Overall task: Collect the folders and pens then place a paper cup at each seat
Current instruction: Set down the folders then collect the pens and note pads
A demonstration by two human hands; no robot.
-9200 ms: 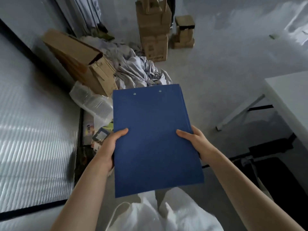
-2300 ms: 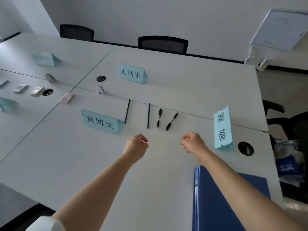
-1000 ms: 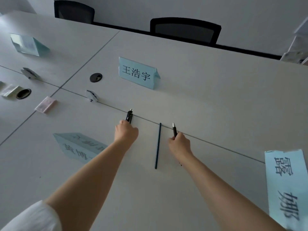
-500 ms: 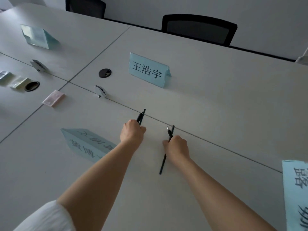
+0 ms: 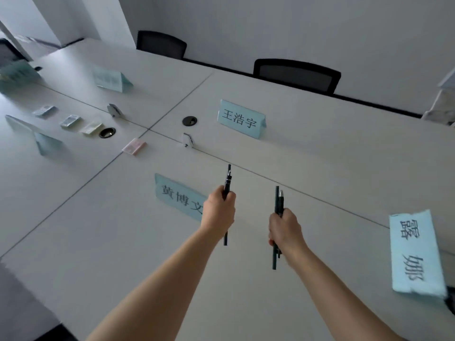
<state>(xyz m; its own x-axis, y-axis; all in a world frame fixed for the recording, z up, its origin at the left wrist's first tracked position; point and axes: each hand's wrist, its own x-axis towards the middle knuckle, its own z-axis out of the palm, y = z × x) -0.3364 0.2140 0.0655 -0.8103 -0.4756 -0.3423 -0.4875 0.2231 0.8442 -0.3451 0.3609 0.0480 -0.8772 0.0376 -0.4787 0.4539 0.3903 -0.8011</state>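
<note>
My left hand (image 5: 218, 212) grips two dark pens (image 5: 228, 179), held upright above the white table (image 5: 332, 153); their ends stick out above and below my fist. My right hand (image 5: 285, 230) grips two more black pens (image 5: 279, 198), also lifted off the table and pointing away from me. No folder and no paper cup is in view.
Light-blue name cards stand on the table: one (image 5: 242, 119) ahead, one (image 5: 181, 196) by my left hand, one (image 5: 416, 252) at the right edge. Small packets (image 5: 134, 146) and cable holes (image 5: 189, 121) lie to the left. Black chairs (image 5: 296, 75) line the far side.
Both hands have lifted the pens off the table and drawn back toward me. The view has pulled back, showing more of the table's left half.
</note>
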